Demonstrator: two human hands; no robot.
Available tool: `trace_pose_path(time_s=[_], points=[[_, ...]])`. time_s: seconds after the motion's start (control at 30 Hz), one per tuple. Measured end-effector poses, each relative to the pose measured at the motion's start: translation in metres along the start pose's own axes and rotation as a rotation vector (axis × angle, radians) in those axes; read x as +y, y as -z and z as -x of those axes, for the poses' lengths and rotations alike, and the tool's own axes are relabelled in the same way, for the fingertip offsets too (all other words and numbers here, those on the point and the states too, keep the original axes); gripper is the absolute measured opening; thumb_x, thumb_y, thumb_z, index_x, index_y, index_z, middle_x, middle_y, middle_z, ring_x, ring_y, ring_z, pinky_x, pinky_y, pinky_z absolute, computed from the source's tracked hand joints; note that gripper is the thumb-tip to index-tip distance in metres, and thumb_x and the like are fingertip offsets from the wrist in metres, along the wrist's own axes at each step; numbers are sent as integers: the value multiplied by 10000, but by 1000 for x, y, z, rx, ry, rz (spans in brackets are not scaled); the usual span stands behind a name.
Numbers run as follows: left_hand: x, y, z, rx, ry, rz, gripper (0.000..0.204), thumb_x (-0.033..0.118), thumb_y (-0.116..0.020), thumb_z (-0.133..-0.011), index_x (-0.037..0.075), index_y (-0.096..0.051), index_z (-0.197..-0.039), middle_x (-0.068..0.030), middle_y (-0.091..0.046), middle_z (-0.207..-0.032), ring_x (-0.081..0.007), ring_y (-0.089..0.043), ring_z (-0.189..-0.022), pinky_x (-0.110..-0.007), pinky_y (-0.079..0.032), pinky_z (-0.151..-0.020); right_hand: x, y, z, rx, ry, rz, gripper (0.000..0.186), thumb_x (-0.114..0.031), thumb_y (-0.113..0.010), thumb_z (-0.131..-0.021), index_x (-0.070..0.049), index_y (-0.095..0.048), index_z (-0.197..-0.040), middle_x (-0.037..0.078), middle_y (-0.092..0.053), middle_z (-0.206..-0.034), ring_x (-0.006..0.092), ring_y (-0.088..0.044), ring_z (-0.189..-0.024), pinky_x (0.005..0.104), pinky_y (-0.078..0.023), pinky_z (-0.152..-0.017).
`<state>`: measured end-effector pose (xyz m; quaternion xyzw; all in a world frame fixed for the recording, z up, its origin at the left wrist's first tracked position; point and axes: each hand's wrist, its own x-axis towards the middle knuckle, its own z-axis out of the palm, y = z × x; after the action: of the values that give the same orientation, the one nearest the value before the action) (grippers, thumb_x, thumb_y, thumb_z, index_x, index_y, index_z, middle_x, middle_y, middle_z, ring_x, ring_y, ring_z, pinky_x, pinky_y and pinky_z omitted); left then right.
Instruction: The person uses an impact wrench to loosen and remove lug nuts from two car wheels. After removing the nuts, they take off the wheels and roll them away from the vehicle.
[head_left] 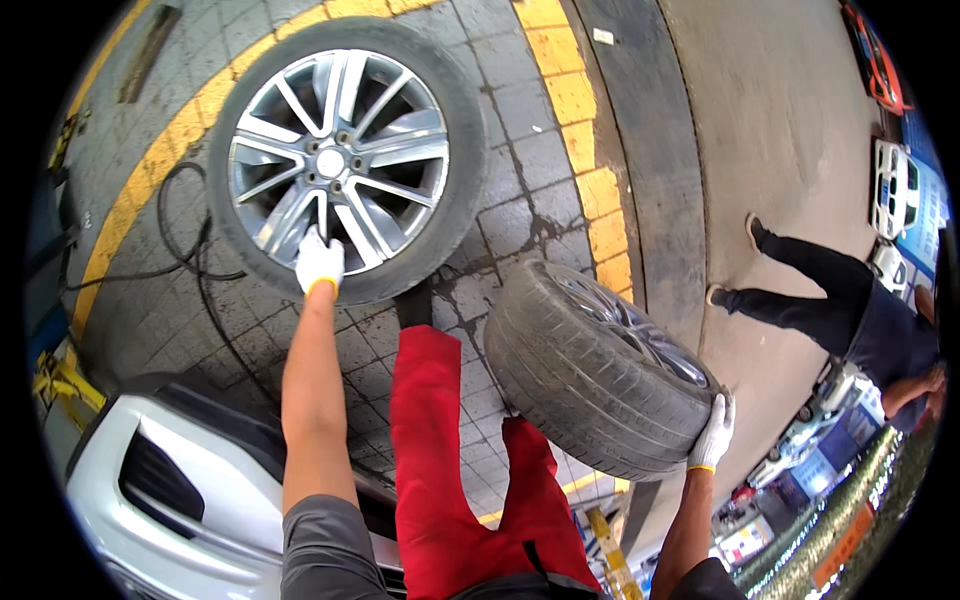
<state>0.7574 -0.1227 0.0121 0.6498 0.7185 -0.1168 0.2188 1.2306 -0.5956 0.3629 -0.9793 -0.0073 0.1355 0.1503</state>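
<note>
A car wheel (205, 190) with a silver multi-spoke alloy rim (405, 150) is at the upper left, its face toward me. My left hand (320, 262), in a white knit glove with a yellow cuff, grips a lower spoke near the rim's edge. To the right, a second wheel (590, 390) leans at a tilt, its worn tread facing me and its spokes partly showing. My right hand (713, 435), gloved the same way, holds this wheel's tyre at its right edge, fingers along the sidewall.
A silver car's bumper (230, 490) stands close at the lower left. A black hose (205, 270) loops over the grey paving beside the first wheel. Yellow painted lines (605, 215) cross the floor. A person in dark clothes (850, 300) walks at the right, near parked cars (890, 190).
</note>
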Motion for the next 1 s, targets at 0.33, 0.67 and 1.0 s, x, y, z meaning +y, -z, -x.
trace_pose_path(time_s=[0.33,0.67,1.0], points=[[-5,-3,-50,-174,-59,108,535,408,-538,-1002,30,-471,-1374,-287,-664,-1146,-487,-624,-1058,-520,-481,-917,-33,-6,29,8,285,261,212,-178,-586,-1004,-77,-751,-1091,173,-575,-1419,346,-421,-1414,440,-295,-1192],[38,84,-33,-243,-137,-123,575,491,-527,-993,-61,-606,-1133,-267,-721,-970,-413,-707,-924,-483,-536,-833,-90,-20,44,98,650,360,92,-212,-714,-781,-143,-736,-838,81,-676,-1185,404,-515,-1245,636,-307,-1051],[169,216,-27,-563,-548,-687,503,443,-549,-918,11,-724,-1108,-316,-679,-1104,-476,-631,-1104,-499,-497,-911,-93,-31,62,-82,738,141,173,-302,-659,-765,-151,-732,-721,38,-711,-1111,311,-513,-1218,718,-257,-1072]])
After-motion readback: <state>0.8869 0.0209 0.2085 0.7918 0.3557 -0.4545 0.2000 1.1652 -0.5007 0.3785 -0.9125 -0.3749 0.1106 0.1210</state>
